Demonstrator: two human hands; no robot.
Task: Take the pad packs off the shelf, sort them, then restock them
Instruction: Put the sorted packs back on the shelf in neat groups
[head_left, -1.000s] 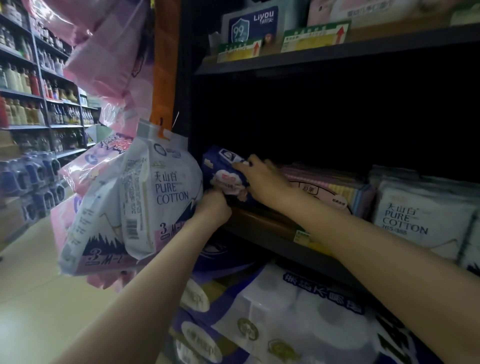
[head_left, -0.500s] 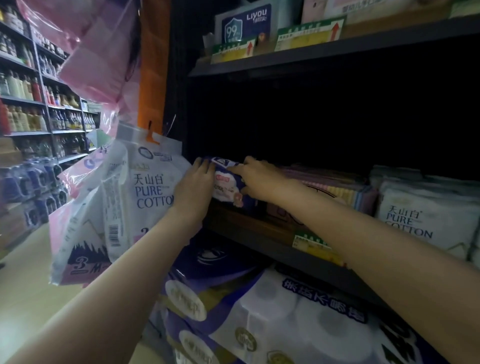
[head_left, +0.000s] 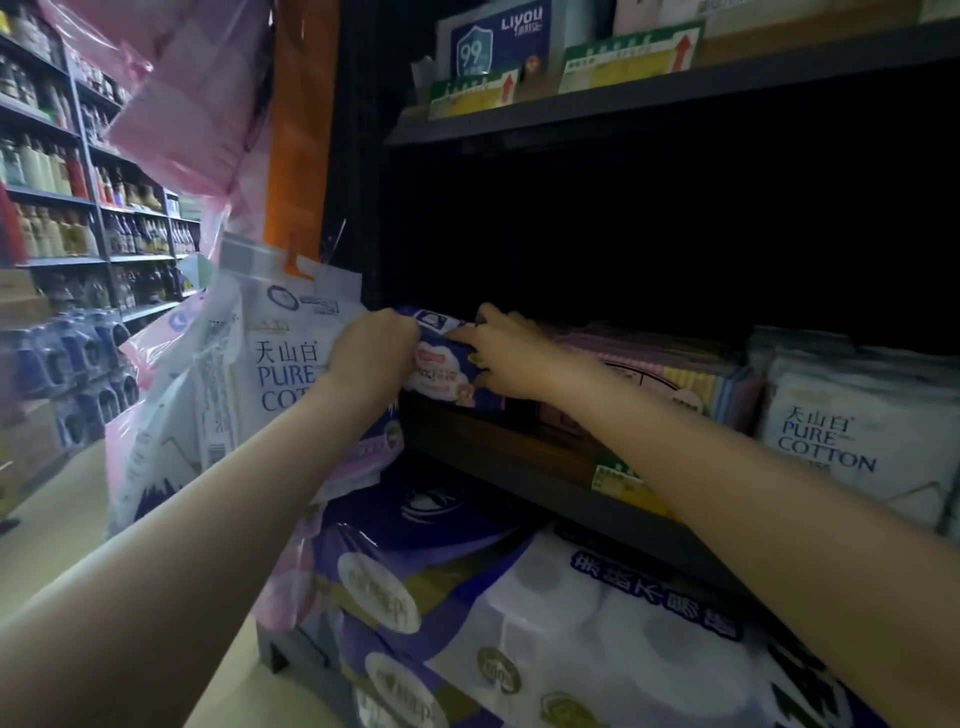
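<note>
Both hands are gripping one dark blue pad pack at shelf front edge: left hand is closing on its left end, right hand fingers curling over top & right end. Pack is lying w/ long axis left-right, printed face toward camera. Just right of right hand, striped packs; left of left hand, white PURE COTTON packs are hanging.

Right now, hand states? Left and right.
Left hand: closed on the dark blue pack.
Right hand: closed on the same pack, from the shelf side.
</note>
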